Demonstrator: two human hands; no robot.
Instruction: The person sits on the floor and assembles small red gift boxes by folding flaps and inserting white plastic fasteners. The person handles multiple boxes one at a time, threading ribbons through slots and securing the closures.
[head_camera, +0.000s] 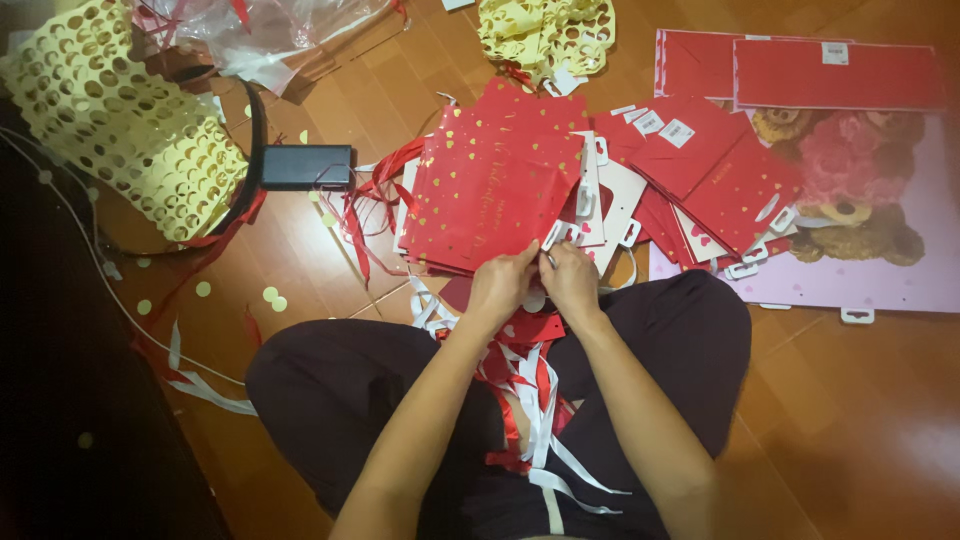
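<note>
both hands pinch one small white tag (549, 238): left hand (503, 283) and right hand (572, 280) meet fingertip to fingertip, just below the red gift bags (490, 190); red and white ribbons (525, 400) trail beneath the wrists.

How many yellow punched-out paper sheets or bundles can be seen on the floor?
2. One large yellow perforated bundle lies at top left beside the black box; a smaller yellow perforated bundle lies at top centre, above the red gift bags. More may be hidden off-frame.

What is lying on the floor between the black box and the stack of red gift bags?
In the head view, loose red ribbons lie between the black box and the red gift bags.
</note>
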